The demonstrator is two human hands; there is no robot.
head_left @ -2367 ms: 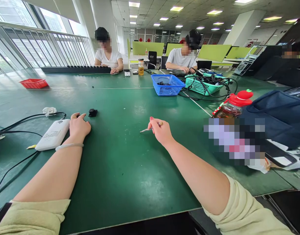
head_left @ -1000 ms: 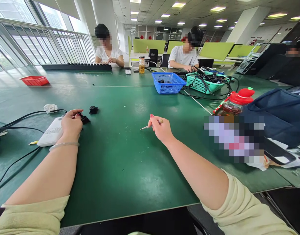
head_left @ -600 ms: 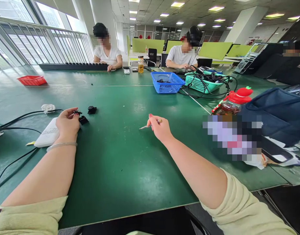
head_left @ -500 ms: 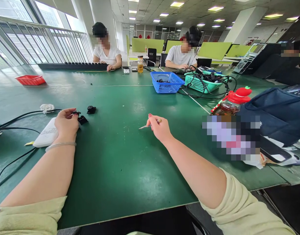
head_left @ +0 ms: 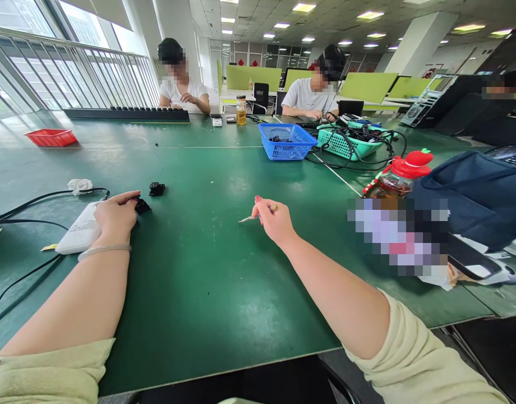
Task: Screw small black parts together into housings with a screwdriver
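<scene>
My left hand (head_left: 118, 214) rests beside a white box-like device, its index finger stretched out over a small black part (head_left: 142, 207) on the table. The fingertips touch or nearly touch that part, and its near side is hidden by the hand. Just beyond lies another small black part (head_left: 157, 189). Over the middle of the green table (head_left: 190, 269), my right hand (head_left: 275, 220) is closed around a slim pointed tool (head_left: 246, 219). Its tip points left, and a brownish end shows above the fingers; its exact kind is unclear.
Cables run left of the white device (head_left: 79, 230). A red tray (head_left: 51, 138), a blue basket (head_left: 286, 147) and a green basket (head_left: 346, 147) with tangled cables stand farther back. At right are a red-lidded bottle (head_left: 403, 174) and dark bag (head_left: 477, 193). Two people sit opposite.
My left hand has let go of the small black piece it was pinching, and its index finger has straightened over the part on the table. My right hand has stayed still.
</scene>
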